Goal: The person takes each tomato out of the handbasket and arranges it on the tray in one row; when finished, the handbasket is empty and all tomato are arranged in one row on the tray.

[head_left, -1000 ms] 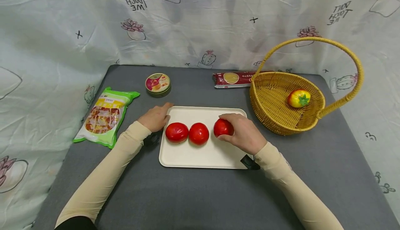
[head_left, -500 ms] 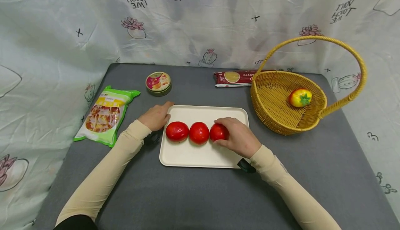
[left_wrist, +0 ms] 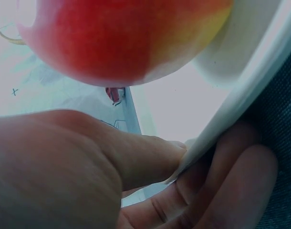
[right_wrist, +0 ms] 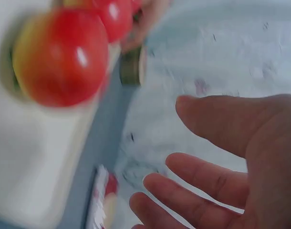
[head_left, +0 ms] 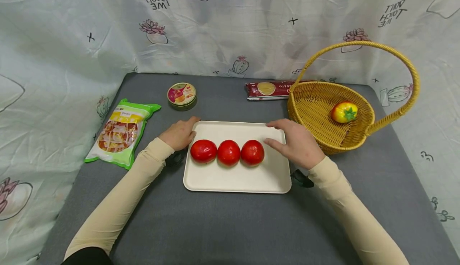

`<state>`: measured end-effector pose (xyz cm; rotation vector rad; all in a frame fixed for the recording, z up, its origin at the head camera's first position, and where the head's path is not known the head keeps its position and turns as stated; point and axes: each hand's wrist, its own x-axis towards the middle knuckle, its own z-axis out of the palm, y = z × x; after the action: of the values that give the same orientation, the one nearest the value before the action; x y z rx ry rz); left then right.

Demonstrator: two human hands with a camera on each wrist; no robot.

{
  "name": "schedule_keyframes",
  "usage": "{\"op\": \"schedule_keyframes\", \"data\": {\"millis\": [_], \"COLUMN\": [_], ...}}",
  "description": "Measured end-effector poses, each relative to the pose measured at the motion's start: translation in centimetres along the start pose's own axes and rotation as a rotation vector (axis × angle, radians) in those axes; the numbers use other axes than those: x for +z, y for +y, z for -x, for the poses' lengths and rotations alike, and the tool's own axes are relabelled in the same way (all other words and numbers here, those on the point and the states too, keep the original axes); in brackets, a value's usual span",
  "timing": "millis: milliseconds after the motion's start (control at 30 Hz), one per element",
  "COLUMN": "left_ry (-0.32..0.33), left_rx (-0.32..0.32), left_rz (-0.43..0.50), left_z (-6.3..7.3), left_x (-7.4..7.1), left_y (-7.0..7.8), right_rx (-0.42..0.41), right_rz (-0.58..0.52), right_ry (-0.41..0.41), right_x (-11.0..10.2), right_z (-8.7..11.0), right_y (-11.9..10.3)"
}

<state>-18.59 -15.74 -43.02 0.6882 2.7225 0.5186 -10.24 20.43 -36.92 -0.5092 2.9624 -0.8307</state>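
Observation:
Three glossy red tomatoes sit in a row on the white tray (head_left: 237, 181): a left one (head_left: 203, 151), a middle one (head_left: 229, 153) and a right one (head_left: 252, 152). My left hand (head_left: 178, 134) grips the tray's left rim; in the left wrist view its thumb (left_wrist: 150, 155) lies over the rim and its fingers (left_wrist: 241, 186) curl beneath. With fingers spread and nothing in it, my right hand (head_left: 298, 142) hovers over the tray's right edge, apart from the right tomato. The right wrist view shows that tomato (right_wrist: 62, 57) beyond the open hand (right_wrist: 217, 162).
Behind my right hand stands a yellow wicker basket (head_left: 296, 127) with a tall handle, holding a yellow-red tomato (head_left: 344, 112) with a green calyx. A red biscuit pack (head_left: 267, 91) lies partly behind it. At left are a round tin (head_left: 182, 96) and a green snack bag (head_left: 122, 134).
My right hand slid the right tomato left beside the middle one, let go of it and moved off to the right. The left hand stays on the tray rim.

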Motion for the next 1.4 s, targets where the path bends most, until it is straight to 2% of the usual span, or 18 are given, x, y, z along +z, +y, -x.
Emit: {"op": "schedule_keyframes", "data": {"millis": [267, 433, 600, 733, 867, 1067, 1233, 1400], "left_ry": [-0.018, -0.026, -0.022, -0.021, -0.021, -0.018, -0.011, -0.013], "left_rx": [-0.011, -0.022, -0.015, -0.016, -0.014, -0.007, 0.001, -0.006], "left_rz": [0.004, 0.009, 0.009, 0.010, 0.015, 0.019, 0.019, 0.024], "left_z": [0.0, 0.0, 0.1, 0.2, 0.2, 0.1, 0.1, 0.1], "left_x": [0.0, 0.0, 0.0, -0.1, -0.1, 0.0, 0.0, -0.1], "left_y": [0.1, 0.0, 0.0, 0.1, 0.1, 0.1, 0.2, 0.1], "right_rx": [0.127, 0.252, 0.385, 0.499, 0.557, 0.598, 0.626, 0.620], "right_rz": [0.013, 0.042, 0.150, 0.213, 0.272, 0.321, 0.298, 0.273], "right_ry": [0.088, 0.087, 0.053, 0.023, 0.006, -0.037, -0.086, -0.146], "right_x": [-5.1, -7.6, -9.4, -10.0, -10.2, -10.2, -10.1, -9.9], "right_z": [-0.4, -1.3, -2.6, -3.4, -3.9, -4.1, -4.0, -3.8], "right_y": [3.6, 7.6, 11.7, 13.7, 14.9, 16.3, 17.0, 17.3]}}
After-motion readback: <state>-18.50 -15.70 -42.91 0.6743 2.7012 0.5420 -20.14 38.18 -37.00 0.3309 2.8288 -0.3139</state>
